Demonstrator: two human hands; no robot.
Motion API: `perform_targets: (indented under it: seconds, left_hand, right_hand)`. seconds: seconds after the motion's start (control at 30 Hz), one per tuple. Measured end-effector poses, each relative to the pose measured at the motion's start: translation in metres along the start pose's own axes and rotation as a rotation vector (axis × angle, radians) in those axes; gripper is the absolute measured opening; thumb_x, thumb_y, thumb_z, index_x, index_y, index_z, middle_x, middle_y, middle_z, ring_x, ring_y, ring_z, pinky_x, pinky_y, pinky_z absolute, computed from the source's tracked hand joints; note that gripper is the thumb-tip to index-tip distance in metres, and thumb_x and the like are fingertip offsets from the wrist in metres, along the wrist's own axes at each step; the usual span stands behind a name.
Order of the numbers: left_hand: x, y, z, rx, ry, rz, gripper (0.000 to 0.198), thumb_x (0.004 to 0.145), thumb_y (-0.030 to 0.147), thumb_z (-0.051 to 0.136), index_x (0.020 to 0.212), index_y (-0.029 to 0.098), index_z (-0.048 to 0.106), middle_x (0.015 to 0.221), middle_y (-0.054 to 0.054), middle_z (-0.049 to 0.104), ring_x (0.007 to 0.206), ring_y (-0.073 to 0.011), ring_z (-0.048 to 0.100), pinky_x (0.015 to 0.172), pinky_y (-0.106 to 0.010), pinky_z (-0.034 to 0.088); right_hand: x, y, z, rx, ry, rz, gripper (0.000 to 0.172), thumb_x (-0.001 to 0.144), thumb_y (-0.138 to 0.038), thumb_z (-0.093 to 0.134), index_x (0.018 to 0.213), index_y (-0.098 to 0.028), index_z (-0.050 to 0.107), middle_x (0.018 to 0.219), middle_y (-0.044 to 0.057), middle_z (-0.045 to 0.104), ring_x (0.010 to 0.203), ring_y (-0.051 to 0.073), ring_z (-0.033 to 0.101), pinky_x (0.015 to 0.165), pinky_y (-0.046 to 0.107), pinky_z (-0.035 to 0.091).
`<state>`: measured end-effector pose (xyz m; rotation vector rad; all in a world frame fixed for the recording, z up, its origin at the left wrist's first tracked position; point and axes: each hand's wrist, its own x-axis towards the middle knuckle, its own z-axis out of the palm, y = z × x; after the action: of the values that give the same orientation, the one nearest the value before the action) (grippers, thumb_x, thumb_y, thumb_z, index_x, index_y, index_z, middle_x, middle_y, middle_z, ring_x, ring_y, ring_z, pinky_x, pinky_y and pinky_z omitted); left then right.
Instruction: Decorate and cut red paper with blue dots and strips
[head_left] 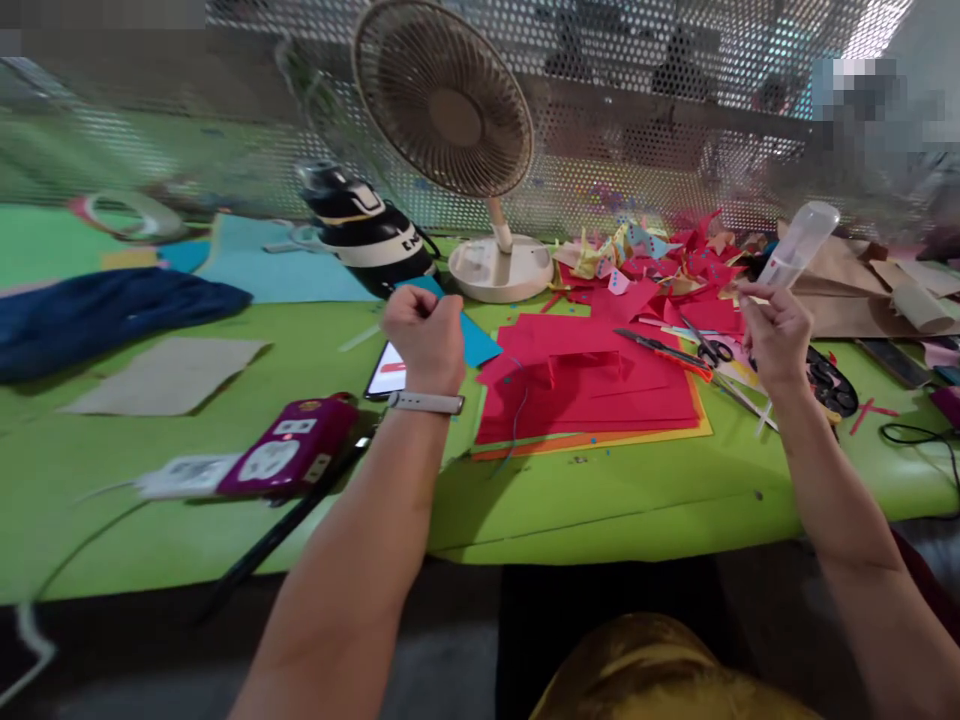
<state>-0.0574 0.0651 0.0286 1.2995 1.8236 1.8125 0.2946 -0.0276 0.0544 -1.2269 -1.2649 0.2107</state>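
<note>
My left hand (425,335) is closed in a fist above a lit phone (388,370) and a blue sheet of paper (476,343); whatever its fingers hold is hidden. Off to the right, my right hand (780,325) is raised with thumb and fingertips pinched together. Anything in that pinch is too small to make out. A clear plastic bottle (804,240) shows right behind it; I cannot tell whether they touch. Between my hands lies a stack of red paper (585,400), with a thin blue thread (519,405) across its left side and an orange cutter (664,350) on its right.
A fan (502,265) and a black bottle (375,235) stand at the back. Cut paper pieces (675,260) are heaped behind the stack. Scissors (709,345) and a black palette (832,380) lie right. A purple power strip (292,450) with cords sits left.
</note>
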Motion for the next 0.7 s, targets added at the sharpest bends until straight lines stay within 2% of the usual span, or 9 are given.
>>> perform_targets:
  seconds: [0.07,0.17,0.23,0.3,0.43,0.53,0.63,0.7]
  left_hand:
    - [0.007,-0.005,-0.007,0.159,-0.118,0.037,0.038,0.075,0.006,0.063,0.058,0.021,0.032,0.058,0.008,0.032,0.059,-0.0100,0.033,0.057,-0.024,0.030]
    - [0.012,-0.011,-0.018,0.439,-0.435,0.081,0.027,0.071,0.022,0.074,0.060,0.021,0.049,0.058,0.004,0.047,0.059,-0.0141,0.043,0.057,-0.027,0.029]
    - [0.009,-0.014,-0.021,0.574,-0.653,0.081,0.030,0.067,0.029,0.078,0.052,0.021,0.054,0.052,0.002,0.051,0.055,-0.0164,0.045,0.055,-0.029,0.027]
    - [0.004,-0.016,-0.017,0.663,-0.827,0.104,0.037,0.069,0.035,0.076,0.043,0.022,0.053,0.049,-0.001,0.053,0.053,-0.0178,0.046,0.055,-0.030,0.026]
    - [-0.007,-0.025,-0.002,0.718,-0.953,0.198,0.033,0.067,0.041,0.073,0.044,0.024,0.056,0.057,-0.004,0.062,0.054,-0.0197,0.050,0.054,-0.030,0.029]
    - [-0.008,-0.030,0.002,0.700,-1.000,0.237,0.027,0.065,0.035,0.070,0.045,0.025,0.057,0.054,-0.004,0.061,0.056,-0.0208,0.054,0.055,-0.029,0.032]
    - [-0.003,-0.030,-0.004,0.622,-1.041,0.202,0.023,0.065,0.028,0.068,0.045,0.025,0.058,0.053,-0.004,0.061,0.058,-0.0213,0.057,0.057,-0.030,0.036]
    - [0.002,-0.026,-0.011,0.492,-1.088,0.120,0.018,0.066,0.029,0.068,0.050,0.025,0.062,0.055,-0.003,0.063,0.059,-0.0208,0.059,0.057,-0.029,0.040]
  right_hand:
    - [-0.001,0.000,0.001,-0.012,-0.029,0.019,0.019,0.082,-0.043,0.068,0.087,-0.024,0.068,0.041,-0.009,0.044,0.029,0.010,0.039,0.033,0.024,0.030]
    - [-0.003,-0.001,0.002,-0.036,-0.062,0.045,0.017,0.082,-0.040,0.066,0.087,-0.024,0.069,0.041,-0.008,0.047,0.030,0.010,0.041,0.033,0.025,0.031]
    - [-0.004,-0.003,0.003,-0.052,-0.079,0.059,0.014,0.081,-0.037,0.066,0.087,-0.025,0.069,0.041,-0.008,0.048,0.031,0.011,0.042,0.034,0.025,0.032]
    - [-0.005,-0.004,0.004,-0.058,-0.096,0.069,0.011,0.081,-0.034,0.067,0.086,-0.025,0.070,0.041,-0.007,0.050,0.031,0.011,0.043,0.034,0.026,0.033]
    - [-0.007,0.001,0.006,-0.051,-0.150,0.081,0.011,0.080,-0.034,0.068,0.087,-0.025,0.070,0.042,-0.007,0.052,0.033,0.012,0.047,0.036,0.025,0.036]
    - [-0.008,0.009,0.007,-0.048,-0.189,0.093,0.013,0.080,-0.036,0.069,0.088,-0.025,0.070,0.042,-0.007,0.053,0.033,0.012,0.048,0.036,0.025,0.037]
    - [-0.007,0.015,0.008,-0.038,-0.209,0.116,0.014,0.081,-0.036,0.068,0.088,-0.024,0.070,0.042,-0.007,0.053,0.032,0.011,0.047,0.035,0.024,0.035]
    - [-0.006,0.016,0.009,-0.028,-0.210,0.126,0.013,0.081,-0.034,0.068,0.088,-0.023,0.070,0.042,-0.007,0.053,0.032,0.011,0.047,0.034,0.023,0.035]
